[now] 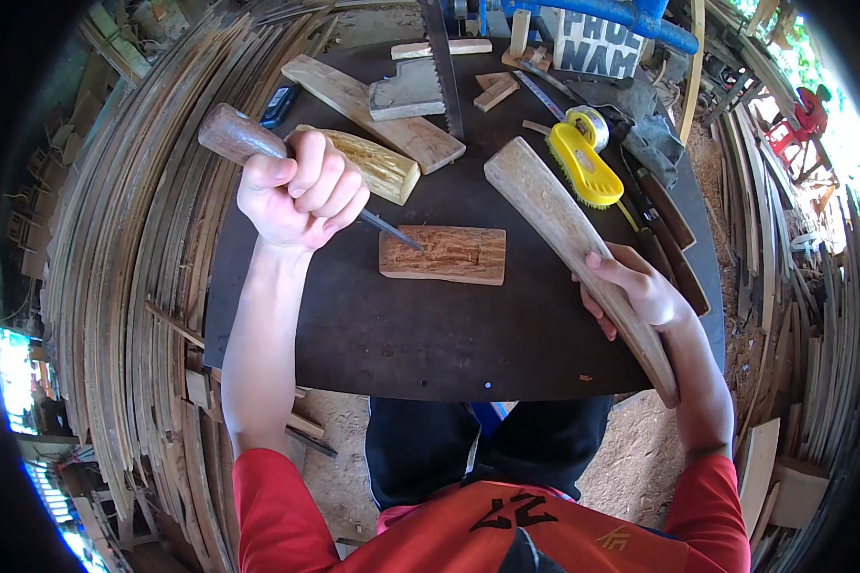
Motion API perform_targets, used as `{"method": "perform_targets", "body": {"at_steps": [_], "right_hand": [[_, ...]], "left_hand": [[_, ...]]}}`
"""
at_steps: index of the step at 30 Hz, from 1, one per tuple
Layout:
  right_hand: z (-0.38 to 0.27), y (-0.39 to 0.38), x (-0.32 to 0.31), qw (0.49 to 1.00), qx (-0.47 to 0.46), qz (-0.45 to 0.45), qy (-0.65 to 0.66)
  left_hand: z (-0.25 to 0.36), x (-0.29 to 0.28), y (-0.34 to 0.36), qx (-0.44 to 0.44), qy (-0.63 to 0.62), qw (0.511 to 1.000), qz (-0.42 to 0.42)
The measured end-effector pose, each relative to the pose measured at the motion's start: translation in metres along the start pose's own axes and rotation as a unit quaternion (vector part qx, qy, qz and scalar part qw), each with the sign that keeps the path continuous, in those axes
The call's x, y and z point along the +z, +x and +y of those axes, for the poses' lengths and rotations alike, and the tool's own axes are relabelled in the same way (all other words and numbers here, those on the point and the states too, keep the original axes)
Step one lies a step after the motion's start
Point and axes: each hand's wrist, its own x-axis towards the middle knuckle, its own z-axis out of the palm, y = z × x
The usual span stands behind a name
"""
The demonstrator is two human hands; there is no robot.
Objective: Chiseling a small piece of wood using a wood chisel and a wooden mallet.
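Block [444,256], brown and rough-chipped on top, lies on the counter [430,334] beneath a chisel [244,136] clenched in the left grip [301,191], the right grip [640,291] wrapping a tapered wooden club [569,234], with bristly yellow brush [579,158], toothed saw [442,67] and plank [430,143] beyond.

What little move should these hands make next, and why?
Probably bring the long, pale-brown wooden club across to tap the brown-handled metal chisel: the left hand holds its tip at the roughly cut, reddish-brown rectangular wood block, while the right hand holds the club apart from the chisel.
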Motion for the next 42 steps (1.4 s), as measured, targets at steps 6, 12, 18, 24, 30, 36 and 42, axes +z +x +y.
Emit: {"method": "perform_targets", "body": {"at_steps": [6,12,18,24,30,36,42], "right_hand": [[0.0,0.001,0.001,1.0,-0.006,-0.008,0.003],[-0.016,-0.011,0.011,0.998,-0.033,0.029,-0.045],[-0.134,-0.057,0.051,0.811,-0.207,0.189,-0.513],[-0.243,-0.056,0.134,0.616,-0.305,0.152,-0.71],[-0.285,-0.03,0.192,0.545,-0.3,0.099,-0.777],[-0.311,-0.047,0.227,0.596,-0.224,0.128,-0.76],[-0.294,-0.051,0.218,0.502,-0.264,0.092,-0.818]], "left_hand": [[-0.002,0.007,0.012,-0.033,0.022,0.999,0.002],[-0.007,0.001,0.016,-0.021,0.022,0.997,-0.068],[-0.004,0.002,-0.002,-0.024,0.033,0.999,0.01],[-0.005,0.003,-0.004,-0.033,0.024,0.999,-0.013],[0.0,0.0,-0.009,-0.054,0.021,0.998,0.006],[-0.012,0.007,0.004,-0.042,0.032,0.998,-0.021],[-0.015,0.003,0.009,-0.044,-0.009,0.998,-0.045]]}}
